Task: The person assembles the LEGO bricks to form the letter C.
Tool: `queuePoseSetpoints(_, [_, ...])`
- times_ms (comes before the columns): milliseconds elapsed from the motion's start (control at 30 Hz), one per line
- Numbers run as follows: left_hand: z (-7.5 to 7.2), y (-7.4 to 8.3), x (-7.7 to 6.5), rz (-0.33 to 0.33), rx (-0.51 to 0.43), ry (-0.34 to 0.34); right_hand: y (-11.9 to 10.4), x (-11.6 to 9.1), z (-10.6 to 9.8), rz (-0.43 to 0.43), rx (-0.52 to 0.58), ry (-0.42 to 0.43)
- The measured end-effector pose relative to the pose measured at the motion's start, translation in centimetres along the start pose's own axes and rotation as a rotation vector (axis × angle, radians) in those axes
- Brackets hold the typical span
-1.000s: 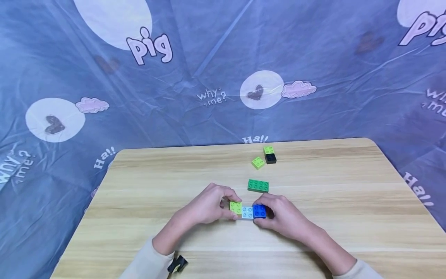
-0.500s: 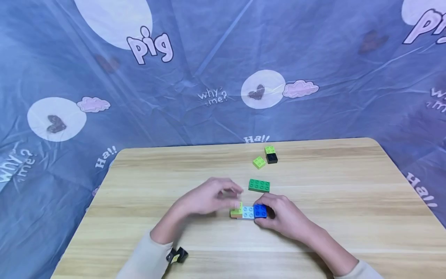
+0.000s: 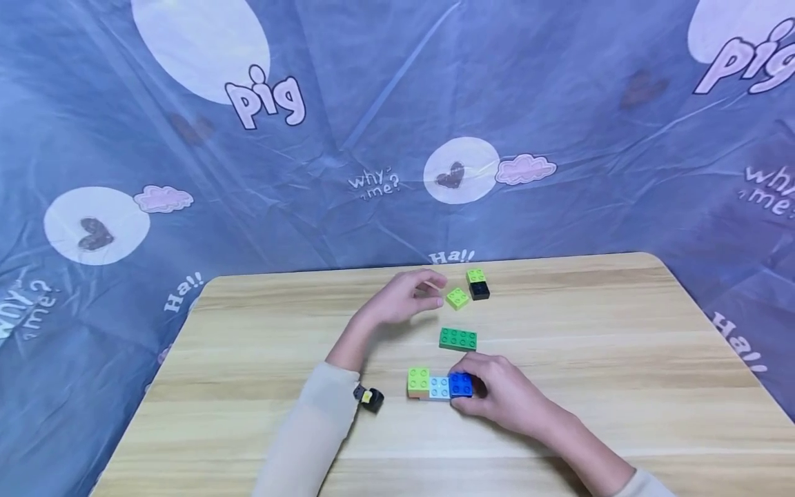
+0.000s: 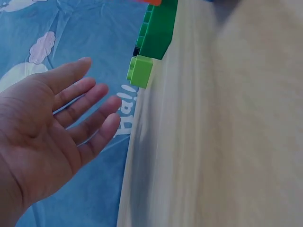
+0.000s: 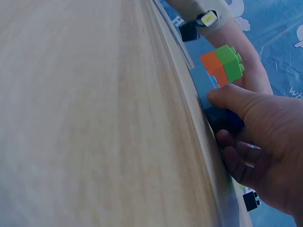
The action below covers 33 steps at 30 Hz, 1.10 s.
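Grip: R hand [image 3: 499,388] round blue brick [image 3: 461,385]; L hand [image 3: 400,299] slack, empty, nr lime brick [image 3: 457,299]

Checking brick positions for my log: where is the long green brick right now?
In the head view, the long green brick lies on the table right of centre, between the right hand and the loose lime brick.

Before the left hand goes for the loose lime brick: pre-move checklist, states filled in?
1. Left hand free: ok, fingers relaxed, holding nothing.
2. Loose lime brick within reach: ok, probably; it lies just beyond the fingertips.
3. Its studs facing up: ok, four show.
4. Wide space on its right: not ok, the black brick sits close.
5. Build held: ok, right hand grips its blue brick.
6. Blue brick fully seated: cannot tell, fingers partly cover it.
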<state>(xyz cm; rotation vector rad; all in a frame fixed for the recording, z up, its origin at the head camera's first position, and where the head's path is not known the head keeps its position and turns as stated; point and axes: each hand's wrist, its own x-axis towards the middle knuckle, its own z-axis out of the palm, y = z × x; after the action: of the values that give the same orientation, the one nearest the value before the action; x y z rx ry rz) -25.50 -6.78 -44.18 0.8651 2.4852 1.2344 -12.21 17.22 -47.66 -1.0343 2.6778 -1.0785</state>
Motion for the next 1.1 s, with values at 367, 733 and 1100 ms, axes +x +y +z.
queuePoseSetpoints(367, [-0.1,-1.7,2.5,0.016,-0.038,-0.083,-0.3,0.1,0.2,-0.007,0.027,-0.001])
queuePoseSetpoints(733, [0.1,-1.8,3.5,0.08,0.088,-0.17,-0.5,0.4,0.4,-0.013,0.03,-0.003])
queuePoseSetpoints(1100, [0.1,-1.3,2.6,0.059,0.137,-0.086,0.0,0.2,0.1,0.002,0.02,0.001])
